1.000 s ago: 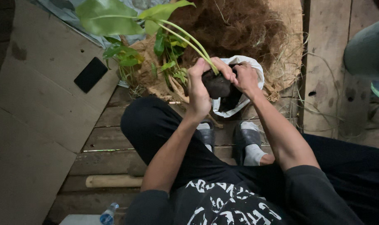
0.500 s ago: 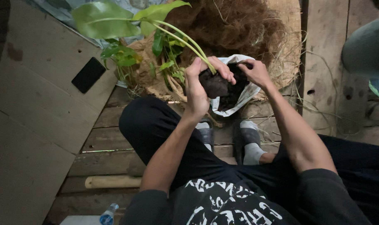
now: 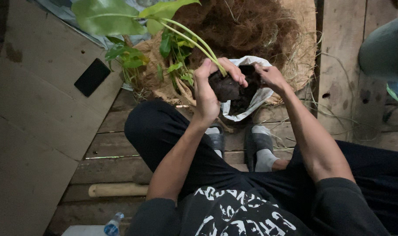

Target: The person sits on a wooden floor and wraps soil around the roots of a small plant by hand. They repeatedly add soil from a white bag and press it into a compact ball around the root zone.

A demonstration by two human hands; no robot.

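My left hand [image 3: 212,85] is wrapped around the dark soil root ball [image 3: 225,87] of a green plant [image 3: 181,30], whose long pale stems lean up and to the left into broad leaves. The root ball hangs just above a white plastic bag [image 3: 258,94] holding dark soil. My right hand [image 3: 271,76] rests at the bag's upper right rim, fingers dipping into the soil; whether it grips the rim I cannot tell. I am seated with both feet in grey socks and sandals below the bag.
A heap of brown coconut fibre [image 3: 242,26] lies behind the bag. Small green plants [image 3: 129,59] sit at the left. A black phone [image 3: 92,77] lies on pale boards. A wooden handle [image 3: 118,189] and a water bottle [image 3: 112,225] lie lower left. Another person's leg [image 3: 384,50] is at right.
My left hand has lifted and turned the root ball slightly above the bag. My right hand slid from the root ball to the bag's right rim.
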